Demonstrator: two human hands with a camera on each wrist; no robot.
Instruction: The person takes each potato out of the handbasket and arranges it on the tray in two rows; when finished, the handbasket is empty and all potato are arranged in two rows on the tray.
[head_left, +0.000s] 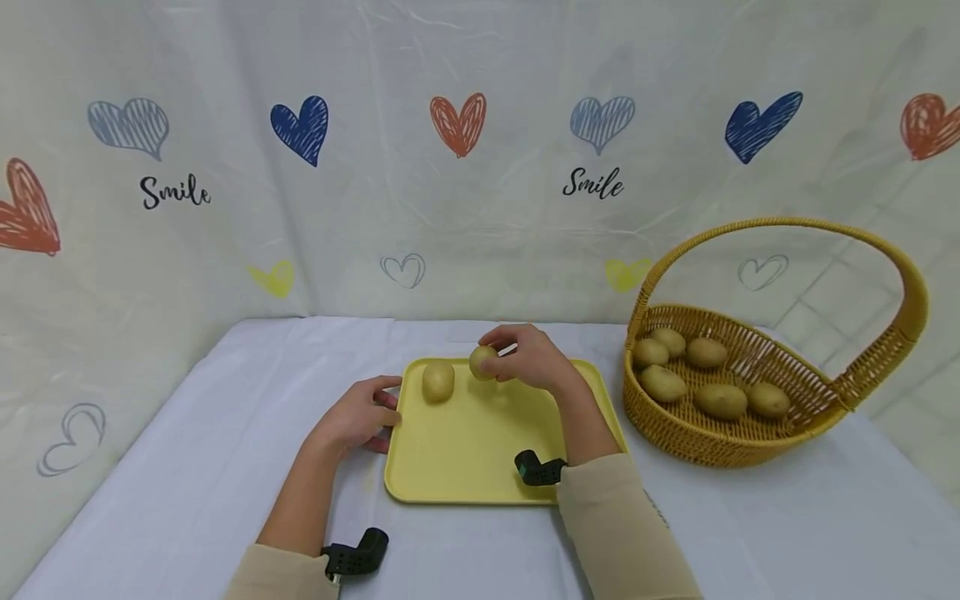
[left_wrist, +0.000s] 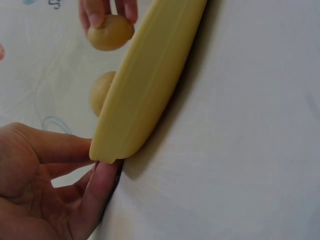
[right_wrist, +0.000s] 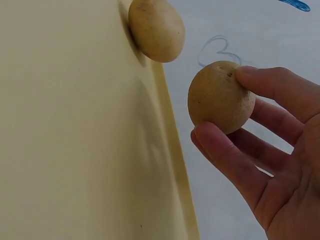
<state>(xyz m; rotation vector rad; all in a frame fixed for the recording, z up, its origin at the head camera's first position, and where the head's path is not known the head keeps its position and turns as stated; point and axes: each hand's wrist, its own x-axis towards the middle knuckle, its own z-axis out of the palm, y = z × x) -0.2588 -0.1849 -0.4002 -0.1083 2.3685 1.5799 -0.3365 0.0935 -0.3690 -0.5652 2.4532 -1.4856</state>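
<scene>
My right hand [head_left: 527, 358] pinches a potato [right_wrist: 220, 97] between thumb and fingertips, over the far part of the yellow tray [head_left: 472, 454]. In the right wrist view a shadow falls on the tray below, and the potato is held off its surface. Another potato [head_left: 438, 381] lies on the tray near the far left corner, just left of the held one. At the tray's left edge is my left hand [head_left: 360, 414]. The left wrist view shows its thumb and fingers [left_wrist: 102, 182] gripping the rim from above and below.
A wicker basket [head_left: 712, 446] with a tall arched handle [head_left: 780, 222] stands right of the tray, holding several potatoes [head_left: 722, 402]. White cloth [head_left: 247, 417] covers the table. Behind it hangs a pale backdrop [head_left: 510, 217] printed with hearts.
</scene>
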